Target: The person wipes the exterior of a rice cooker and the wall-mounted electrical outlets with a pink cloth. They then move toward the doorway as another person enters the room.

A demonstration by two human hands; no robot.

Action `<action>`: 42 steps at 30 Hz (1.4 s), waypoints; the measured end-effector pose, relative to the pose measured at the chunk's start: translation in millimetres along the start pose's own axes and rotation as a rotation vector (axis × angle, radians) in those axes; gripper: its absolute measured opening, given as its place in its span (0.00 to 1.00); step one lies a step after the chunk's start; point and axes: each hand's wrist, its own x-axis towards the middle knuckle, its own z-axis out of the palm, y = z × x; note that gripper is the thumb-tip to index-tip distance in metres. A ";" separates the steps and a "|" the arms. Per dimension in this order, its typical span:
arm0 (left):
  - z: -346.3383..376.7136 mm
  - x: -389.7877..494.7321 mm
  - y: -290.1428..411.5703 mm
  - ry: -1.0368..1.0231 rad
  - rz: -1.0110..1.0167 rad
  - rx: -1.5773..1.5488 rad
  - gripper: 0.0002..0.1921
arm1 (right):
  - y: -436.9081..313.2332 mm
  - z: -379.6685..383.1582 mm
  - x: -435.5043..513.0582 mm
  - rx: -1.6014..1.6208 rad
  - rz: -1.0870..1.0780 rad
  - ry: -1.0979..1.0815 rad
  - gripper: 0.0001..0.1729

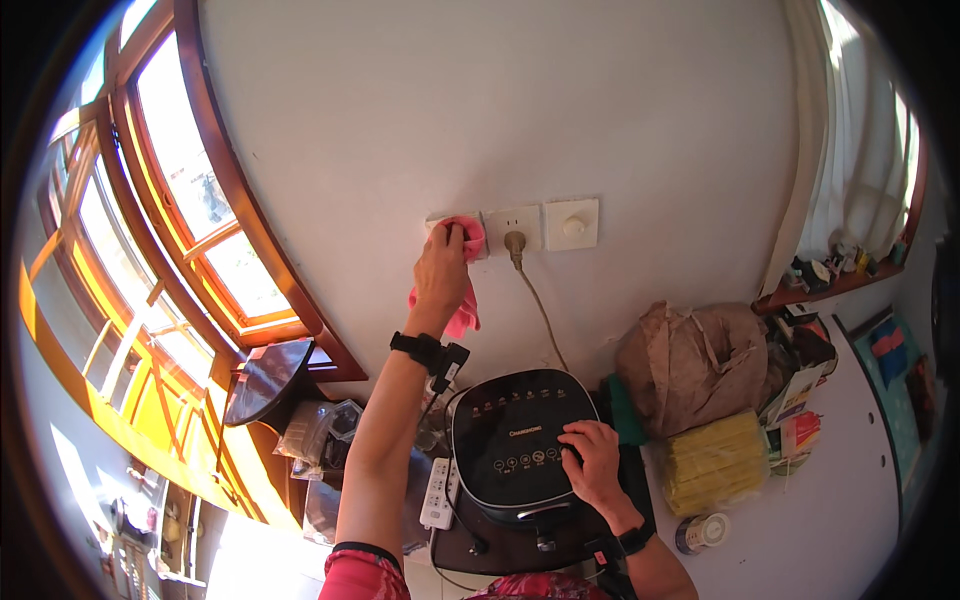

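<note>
My left hand [441, 274] is raised to the wall and grips a pink cloth [466, 309], pressing it against the leftmost white wall plate [442, 219]. Cloth and fingers cover most of that plate. Beside it is a white wall socket [531, 222] with a plug [515, 241] in its lower part. Farther right sits a wall plate with a round knob [574, 226]. My right hand [594, 459], thumb apart from the fingers, rests at the right edge of the black lid of a Changhong electric griddle [517, 420]. The lid is closed.
A beige cord [546, 315] hangs from the plug behind the griddle. A white power strip [439, 495] lies left of it, with a loose black plug [478, 545] nearby. At right are a brown cloth bag [690, 375], a yellow pack [712, 465] and a small tub [703, 532]. Wooden-framed windows [225, 172] stand left.
</note>
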 end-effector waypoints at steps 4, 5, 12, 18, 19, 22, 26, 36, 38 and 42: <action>-2.4 1.1 0.4 -0.032 0.031 -0.007 0.12 | 0.6 -0.2 -0.6 -0.007 0.000 -0.005 0.11; -4.8 -1.8 -0.2 -0.080 0.040 -0.003 0.10 | 0.3 -0.2 -0.6 -0.008 0.000 -0.003 0.11; -18.6 -69.0 -16.6 -0.084 -0.077 -0.303 0.09 | -0.2 -0.8 0.3 0.004 0.001 -0.008 0.13; -18.2 -87.4 -67.0 0.163 -0.534 -0.861 0.11 | -1.3 0.4 0.3 -0.003 0.013 -0.007 0.12; -18.3 -86.7 -70.7 0.113 -0.759 -1.051 0.11 | -1.5 0.7 0.3 -0.002 0.014 -0.007 0.12; -17.2 -76.5 -65.9 0.107 -0.553 -0.746 0.15 | -2.4 1.2 0.1 -0.008 0.013 -0.010 0.12; -16.8 -46.7 -44.2 0.122 -0.177 -0.369 0.18 | -2.6 0.8 0.8 -0.011 0.009 -0.003 0.12; 8.1 -35.7 -36.7 0.064 -0.056 -0.068 0.12 | 0.2 1.3 -0.1 -0.014 0.012 -0.011 0.11; 12.2 -52.4 -38.5 0.037 -0.054 -0.077 0.11 | 0.3 1.1 0.2 -0.014 0.011 -0.012 0.11; 12.8 -72.1 -37.4 -0.055 -0.059 -0.071 0.12 | -0.2 0.7 1.2 -0.014 0.013 -0.010 0.11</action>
